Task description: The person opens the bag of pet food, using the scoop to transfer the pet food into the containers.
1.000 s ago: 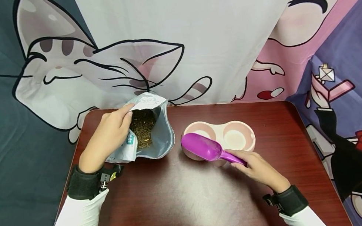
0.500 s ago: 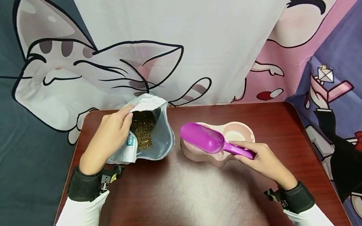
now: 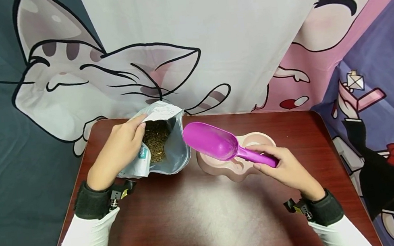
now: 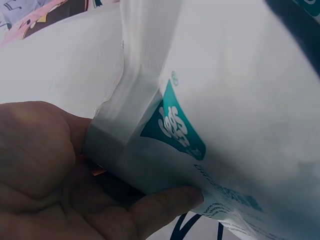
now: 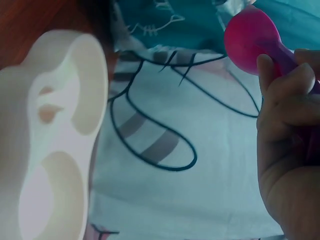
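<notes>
My left hand (image 3: 117,148) pinches the upper left edge of a pet food bag (image 3: 176,151), whose mouth gapes toward me. Brown kibble (image 3: 156,142) fills its lower part. In the left wrist view, thumb and fingers grip the white bag (image 4: 240,100) with its teal label. My right hand (image 3: 278,166) holds a purple scoop (image 3: 213,139) by its handle. The scoop's bowl shows no kibble and its tip overlaps the bag's right edge. Below the scoop stands a pink double pet bowl (image 3: 233,171), partly hidden by it; the right wrist view shows the bowl (image 5: 90,170) at left.
A dark red-brown table (image 3: 209,227) carries the bag and the bowl. Behind it hangs a cloth (image 3: 247,52) printed with a cartoon cat, and more printed cloth (image 3: 391,96) covers the right side.
My right hand has raised the scoop off the double bowl and carried its tip up and left to the bag's edge. The left hand and the bag have stayed put.
</notes>
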The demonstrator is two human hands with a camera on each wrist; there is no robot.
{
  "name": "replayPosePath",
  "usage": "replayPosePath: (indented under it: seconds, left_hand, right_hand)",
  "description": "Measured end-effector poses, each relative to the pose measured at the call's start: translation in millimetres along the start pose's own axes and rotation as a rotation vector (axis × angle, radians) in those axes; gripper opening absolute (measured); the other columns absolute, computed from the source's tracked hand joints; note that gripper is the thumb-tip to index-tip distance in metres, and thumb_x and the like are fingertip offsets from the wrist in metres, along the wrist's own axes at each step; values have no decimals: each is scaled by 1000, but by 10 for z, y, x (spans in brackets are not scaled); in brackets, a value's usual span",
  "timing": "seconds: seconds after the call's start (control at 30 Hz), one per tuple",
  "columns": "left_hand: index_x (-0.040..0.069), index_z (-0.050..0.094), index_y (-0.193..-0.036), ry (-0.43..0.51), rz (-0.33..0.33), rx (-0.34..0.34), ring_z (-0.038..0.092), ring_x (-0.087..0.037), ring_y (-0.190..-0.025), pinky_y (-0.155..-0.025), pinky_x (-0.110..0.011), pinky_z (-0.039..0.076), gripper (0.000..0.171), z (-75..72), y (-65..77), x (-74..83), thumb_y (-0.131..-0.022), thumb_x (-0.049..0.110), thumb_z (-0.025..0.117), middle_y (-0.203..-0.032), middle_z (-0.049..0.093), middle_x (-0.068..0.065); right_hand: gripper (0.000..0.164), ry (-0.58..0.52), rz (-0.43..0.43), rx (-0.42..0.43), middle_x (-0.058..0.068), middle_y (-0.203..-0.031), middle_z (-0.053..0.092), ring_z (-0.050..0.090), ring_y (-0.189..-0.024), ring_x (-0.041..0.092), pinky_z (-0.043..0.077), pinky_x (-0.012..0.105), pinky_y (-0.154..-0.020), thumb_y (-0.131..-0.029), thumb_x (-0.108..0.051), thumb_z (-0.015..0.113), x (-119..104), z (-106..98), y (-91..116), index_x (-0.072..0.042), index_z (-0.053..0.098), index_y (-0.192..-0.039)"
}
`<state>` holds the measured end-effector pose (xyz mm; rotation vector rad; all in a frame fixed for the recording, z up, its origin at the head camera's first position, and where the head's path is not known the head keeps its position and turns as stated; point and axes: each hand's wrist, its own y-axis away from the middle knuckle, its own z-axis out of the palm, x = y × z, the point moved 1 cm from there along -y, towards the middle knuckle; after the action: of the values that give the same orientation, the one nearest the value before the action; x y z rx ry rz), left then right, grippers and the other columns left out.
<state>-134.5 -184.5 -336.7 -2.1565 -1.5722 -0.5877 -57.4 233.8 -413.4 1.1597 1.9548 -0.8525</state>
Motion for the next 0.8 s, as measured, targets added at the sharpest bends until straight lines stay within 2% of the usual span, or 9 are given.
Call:
replayPosePath:
  seconds: [0.13,0.2,0.3,0.5,0.63,0.73,0.8]
  left_hand:
    - [-1,54,-148,-1,0,-7,54,-42,-136,-113,-60,42,43,-1,-2,2,-110,15,42,-146,56,-26]
    - [-1,54,-148,-5,0,-8,55,-42,-136,-113,-60,42,43,2,2,1,-110,14,42,-146,57,-25]
    - [-2,54,-147,-17,2,-16,55,-43,-135,-113,-60,41,43,7,7,3,-109,13,43,-145,57,-26]
    - [-4,54,-147,-37,18,-47,53,-43,-137,-115,-60,40,43,30,7,1,-108,12,44,-146,56,-25]
    - [-2,54,-148,-50,18,-62,53,-43,-138,-114,-60,41,43,34,8,14,-108,13,44,-146,57,-24]
    - [-1,53,-149,-60,6,-74,52,-43,-138,-113,-61,41,44,29,6,33,-108,15,44,-147,57,-24]
    - [0,53,-149,-64,-6,-75,53,-44,-137,-112,-62,42,44,27,7,45,-109,15,43,-147,56,-24]
  right_hand:
    - [49,6,-48,-6,2,-121,73,59,-91,11,51,23,-66,-85,-1,81,-87,49,-102,-15,72,-131]
    - [50,38,-86,-20,1,-123,73,60,-102,10,51,23,-75,-85,-4,83,-128,75,-167,-17,72,-132]
    - [50,87,-132,-62,-4,-121,73,58,-108,10,49,23,-81,-86,-9,84,-190,112,-269,-21,72,-133]
    - [47,207,-220,-136,-10,-101,70,55,-91,6,46,25,-74,-87,-15,83,-289,154,-429,-21,72,-132]
    - [45,313,-279,-133,-10,-90,68,54,-82,6,44,27,-73,-86,-18,83,-404,154,-532,-20,74,-130]
    - [40,382,-263,-135,-10,-79,63,49,-70,6,42,26,-65,-87,-19,83,-526,150,-605,-18,76,-126]
    - [35,418,-207,-151,-10,-74,58,46,-63,6,40,25,-58,-88,-21,82,-614,151,-654,-18,77,-122]
